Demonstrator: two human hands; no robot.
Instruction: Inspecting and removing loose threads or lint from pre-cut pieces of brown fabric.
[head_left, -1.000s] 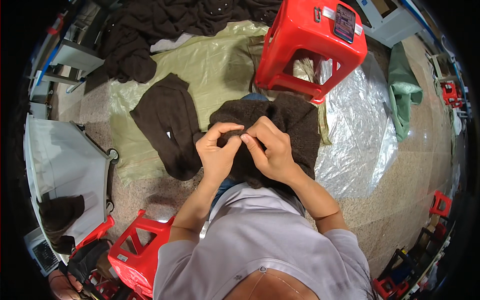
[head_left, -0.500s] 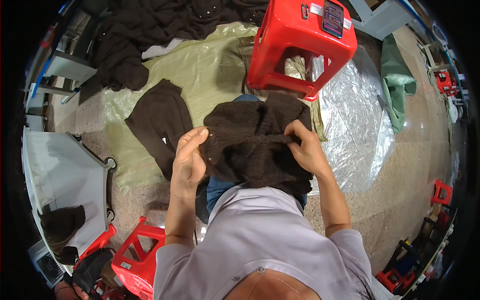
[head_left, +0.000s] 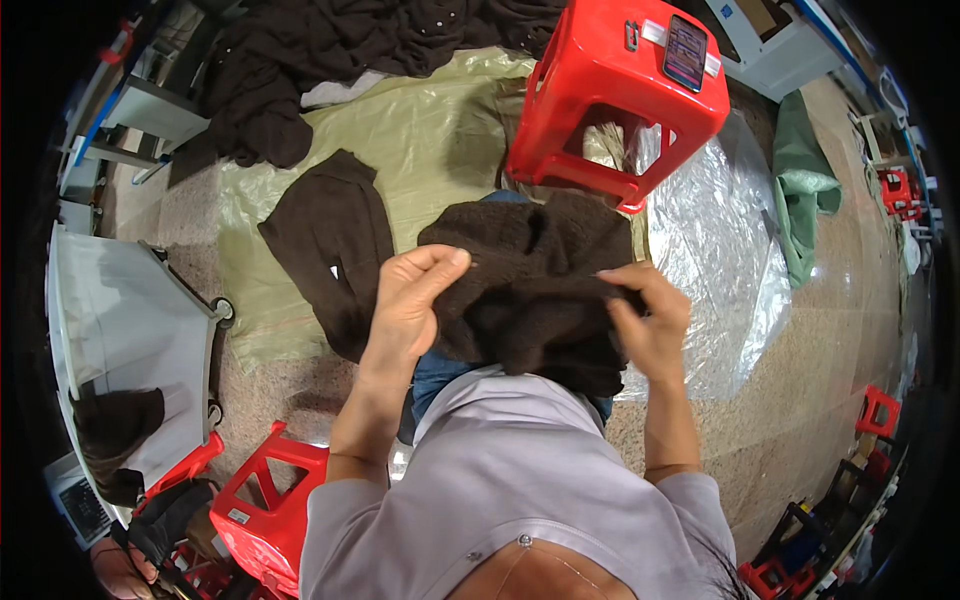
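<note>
A: What are the hands holding?

B: The left hand (head_left: 410,300) is pinching the left edge of the dark brown knitted garment (head_left: 530,285), fingers closed on the fabric. The right hand (head_left: 650,320) is gripping its right edge, fingers curled shut around a fold. The garment is lying bunched over the person's lap.

A: Is any container holding anything?

B: At lower left, the white fabric bin (head_left: 120,330) is holding one dark garment piece (head_left: 110,425).

A: And farther out?

B: A second flat brown knitted piece (head_left: 335,245) is lying on the pale green plastic sheet (head_left: 420,120), just left of the hands. Beyond the lap, the tall red plastic stool (head_left: 610,90) is standing, carrying a phone (head_left: 685,50). A clear plastic sheet (head_left: 720,250) is spreading rightward over open speckled floor.
</note>
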